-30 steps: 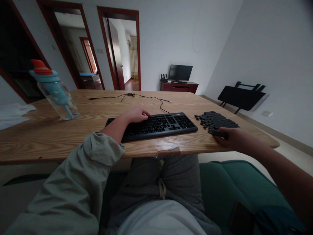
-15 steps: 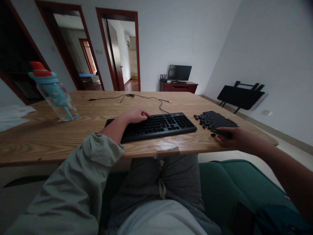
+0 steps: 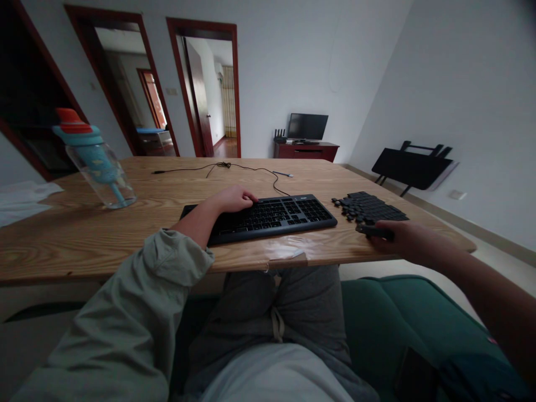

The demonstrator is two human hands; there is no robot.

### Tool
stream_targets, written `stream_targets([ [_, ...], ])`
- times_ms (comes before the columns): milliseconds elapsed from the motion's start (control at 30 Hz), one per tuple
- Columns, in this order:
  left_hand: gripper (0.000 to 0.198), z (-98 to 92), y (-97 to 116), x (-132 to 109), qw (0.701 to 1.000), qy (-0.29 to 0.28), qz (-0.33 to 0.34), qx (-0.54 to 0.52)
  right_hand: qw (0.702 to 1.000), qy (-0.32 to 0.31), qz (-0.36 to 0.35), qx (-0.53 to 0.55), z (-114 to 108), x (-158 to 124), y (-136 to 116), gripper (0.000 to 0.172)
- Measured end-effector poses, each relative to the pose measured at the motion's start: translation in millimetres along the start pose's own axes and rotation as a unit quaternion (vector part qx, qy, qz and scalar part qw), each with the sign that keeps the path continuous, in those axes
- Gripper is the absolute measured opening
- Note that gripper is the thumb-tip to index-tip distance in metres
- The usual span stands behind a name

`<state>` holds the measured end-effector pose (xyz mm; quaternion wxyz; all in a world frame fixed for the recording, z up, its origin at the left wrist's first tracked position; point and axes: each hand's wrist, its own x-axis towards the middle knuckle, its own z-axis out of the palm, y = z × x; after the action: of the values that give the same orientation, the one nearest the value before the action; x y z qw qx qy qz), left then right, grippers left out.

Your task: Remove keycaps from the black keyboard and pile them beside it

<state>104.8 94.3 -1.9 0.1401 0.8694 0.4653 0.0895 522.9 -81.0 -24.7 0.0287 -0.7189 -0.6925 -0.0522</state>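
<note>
One long keycap sits in the grip of the right hand, fingers closed round its right end. It is low over the worktop, just in front of the loose keycap pile. Over the last half second it has slid slightly left, toward the keyboard, though it is still well short of it. The left hand stays flat and empty on the keyboard's left half.

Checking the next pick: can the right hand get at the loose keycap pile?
Likely yes: the right hand sits at the near edge of the keycap pile, nothing between, though it pinches a long dark key.
</note>
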Motion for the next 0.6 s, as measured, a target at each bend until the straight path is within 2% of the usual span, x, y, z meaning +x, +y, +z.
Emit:
stream_targets([
  [100, 0.042, -0.7, 1.8, -1.1, 1.000, 0.002, 0.001, 0.003, 0.998, -0.022, 0.016, -0.049, 4.3, -7.5, -1.8, 0.031],
  [167, 0.041, -0.8, 2.0, -1.3, 1.000, 0.001, 0.003, 0.003, 0.998, -0.008, 0.018, -0.064, 10.5, -13.8, -0.8, 0.033],
  [400, 0.041, 0.6, -0.5, 0.6, 1.000, 0.004, 0.006, 0.002, 0.998, 0.043, -0.032, -0.020, 36.6, -29.9, 20.4, 0.032],
  [600, 0.042, 0.7, -1.7, 0.8, 1.000, 0.002, -0.003, -0.002, 0.998, 0.051, -0.023, 0.039, 24.2, -27.3, 23.9, 0.040],
])
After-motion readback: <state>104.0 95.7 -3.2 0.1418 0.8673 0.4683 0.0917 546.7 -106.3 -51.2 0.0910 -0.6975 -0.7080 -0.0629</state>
